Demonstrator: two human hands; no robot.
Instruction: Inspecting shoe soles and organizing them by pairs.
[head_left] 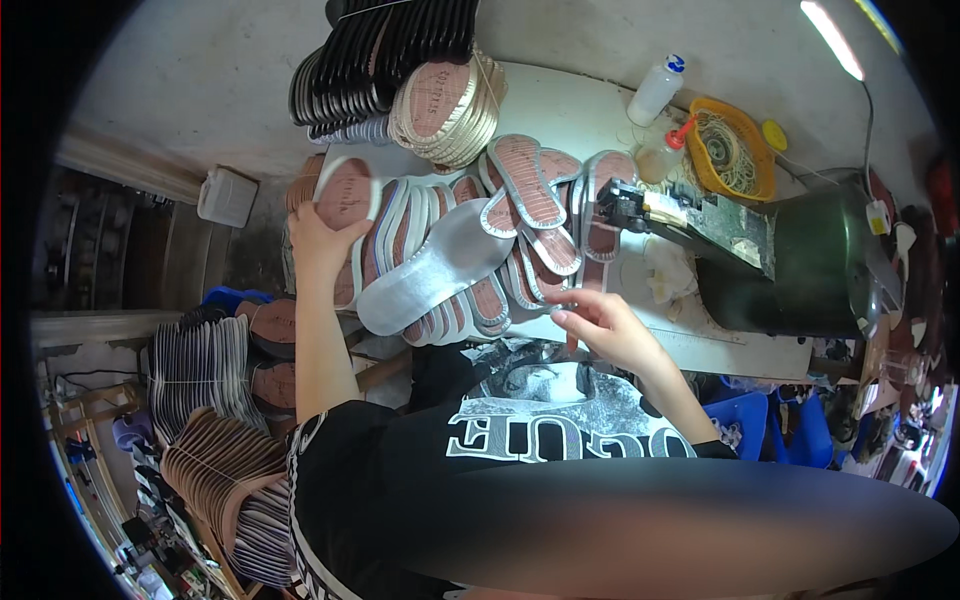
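Note:
At the left end of the table my left hand (322,238) has its fingers and thumb round the edge of a shoe insole (349,195), pinkish-brown with a pale rim. My right hand (598,325) hovers by the near edge of the pile, its fingers loosely bent and apart, with nothing seen in them. Between the hands lies a large shiny silver sole piece (435,268) on top of a row of stacked insoles (398,222). Farther right, pink insoles with silver rims (528,182) lie crossed over one another.
A dark green sewing machine (790,255) juts in from the right. Behind it stand a yellow basket (765,165) with cord, a white bottle (656,92) and a red-tipped bottle (660,158). Bundled black soles (385,65) and cream insoles (448,112) stand at the back; more bundles (200,365) fill the left.

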